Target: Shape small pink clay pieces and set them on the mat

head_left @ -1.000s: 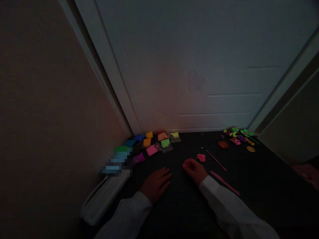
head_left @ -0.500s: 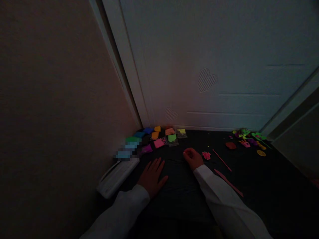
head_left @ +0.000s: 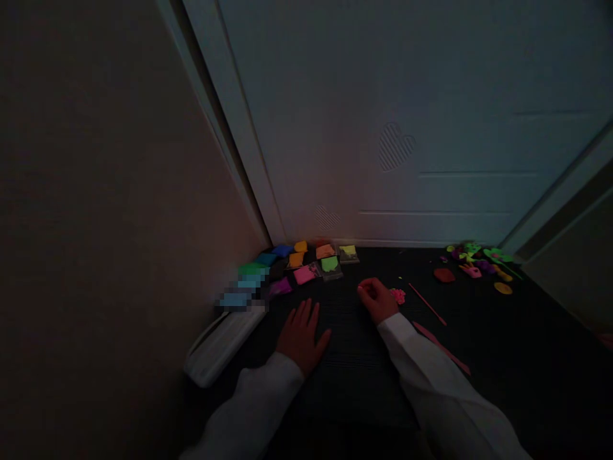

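Observation:
My left hand lies palm down on the dark table, fingers stretched and thumb out, holding nothing. My right hand is closed in a pinch, and a small bit of pink clay shows faintly at its fingertips. Just right of that hand, and partly hidden by it, is a bumpy pink clay piece. A thin pink modelling stick lies farther right. Beside my right sleeve rests a flat pink clay knife, partly covered by the sleeve.
Several bags of coloured clay line the back left. A white case stands by the left wall. At the back right are a red lump, a yellow disc and a cluster of colourful clay shapes. A white door closes off the back.
My left hand has shifted a little to the right, still flat. My right hand has moved slightly right and turned, now covering part of the bumpy pink piece. The view has shifted slightly.

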`<action>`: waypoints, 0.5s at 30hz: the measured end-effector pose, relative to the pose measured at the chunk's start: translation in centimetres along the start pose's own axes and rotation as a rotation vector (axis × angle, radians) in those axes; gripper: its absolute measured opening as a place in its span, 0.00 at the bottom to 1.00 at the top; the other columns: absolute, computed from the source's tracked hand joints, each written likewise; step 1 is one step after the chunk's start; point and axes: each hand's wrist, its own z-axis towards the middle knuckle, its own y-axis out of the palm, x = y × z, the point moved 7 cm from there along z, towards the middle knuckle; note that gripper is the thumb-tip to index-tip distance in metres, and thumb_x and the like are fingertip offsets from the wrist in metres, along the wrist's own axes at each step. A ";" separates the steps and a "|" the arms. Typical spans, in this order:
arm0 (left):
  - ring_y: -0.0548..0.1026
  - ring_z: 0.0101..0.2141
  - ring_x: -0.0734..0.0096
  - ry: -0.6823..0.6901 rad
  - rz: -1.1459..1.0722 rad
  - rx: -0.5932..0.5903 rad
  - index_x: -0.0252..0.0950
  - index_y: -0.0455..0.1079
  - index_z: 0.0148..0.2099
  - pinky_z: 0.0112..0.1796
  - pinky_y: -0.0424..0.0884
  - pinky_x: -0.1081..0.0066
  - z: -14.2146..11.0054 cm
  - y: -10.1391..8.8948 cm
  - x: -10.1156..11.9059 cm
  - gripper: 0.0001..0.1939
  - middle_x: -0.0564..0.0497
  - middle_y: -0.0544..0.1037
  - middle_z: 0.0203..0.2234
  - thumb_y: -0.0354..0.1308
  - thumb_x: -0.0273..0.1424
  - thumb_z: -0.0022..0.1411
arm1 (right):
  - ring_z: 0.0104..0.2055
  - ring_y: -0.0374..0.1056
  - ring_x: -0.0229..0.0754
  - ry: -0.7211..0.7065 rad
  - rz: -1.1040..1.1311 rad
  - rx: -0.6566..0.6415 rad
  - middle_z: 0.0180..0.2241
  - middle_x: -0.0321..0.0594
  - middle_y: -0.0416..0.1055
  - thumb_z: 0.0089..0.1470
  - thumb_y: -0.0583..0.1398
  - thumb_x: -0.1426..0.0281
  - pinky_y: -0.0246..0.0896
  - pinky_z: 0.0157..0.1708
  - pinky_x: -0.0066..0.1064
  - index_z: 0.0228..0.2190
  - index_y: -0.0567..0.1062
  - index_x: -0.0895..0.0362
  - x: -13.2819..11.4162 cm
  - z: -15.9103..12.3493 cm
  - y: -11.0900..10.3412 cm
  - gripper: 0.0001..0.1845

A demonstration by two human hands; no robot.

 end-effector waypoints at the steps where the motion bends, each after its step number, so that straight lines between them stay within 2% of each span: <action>1: 0.48 0.53 0.62 0.021 -0.016 -0.003 0.36 0.45 0.55 0.50 0.46 0.60 1.1 0.4 0.9 0.29 0.47 0.50 0.53 0.37 0.44 0.54 | 0.24 0.60 0.35 0.003 0.005 0.040 0.22 0.35 0.64 0.41 0.54 0.61 0.56 0.24 0.26 0.26 0.66 0.57 0.0 0.1 -0.7 0.12; 5: 0.47 0.53 0.65 0.167 -0.091 -0.019 0.37 0.46 0.55 0.50 0.45 0.61 6.0 1.5 5.0 0.27 0.48 0.51 0.53 0.35 0.43 0.55 | 0.23 0.59 0.34 0.030 0.036 0.155 0.22 0.34 0.62 0.42 0.54 0.62 0.55 0.23 0.25 0.27 0.65 0.57 0.6 0.5 -2.7 0.12; 8: 0.47 0.53 0.66 0.251 -0.122 -0.034 0.38 0.46 0.55 0.50 0.46 0.61 8.1 1.8 7.0 0.26 0.49 0.51 0.53 0.35 0.43 0.55 | 0.23 0.59 0.33 0.032 0.085 0.172 0.22 0.34 0.62 0.41 0.54 0.62 0.55 0.21 0.25 0.27 0.65 0.58 0.9 0.7 -3.1 0.12; 10: 0.48 0.53 0.67 0.299 -0.131 -0.042 0.39 0.46 0.54 0.50 0.46 0.62 8.3 1.8 7.4 0.26 0.50 0.52 0.53 0.35 0.42 0.55 | 0.22 0.59 0.33 0.029 0.101 0.164 0.22 0.34 0.62 0.41 0.54 0.62 0.55 0.21 0.24 0.26 0.64 0.58 0.8 0.7 -2.9 0.12; 15: 0.47 0.53 0.67 0.356 -0.131 -0.060 0.38 0.45 0.55 0.50 0.45 0.62 6.8 1.5 7.3 0.26 0.49 0.51 0.53 0.36 0.42 0.55 | 0.21 0.58 0.32 0.020 0.102 0.139 0.21 0.34 0.62 0.41 0.54 0.63 0.54 0.19 0.23 0.27 0.65 0.58 0.4 0.5 -2.4 0.11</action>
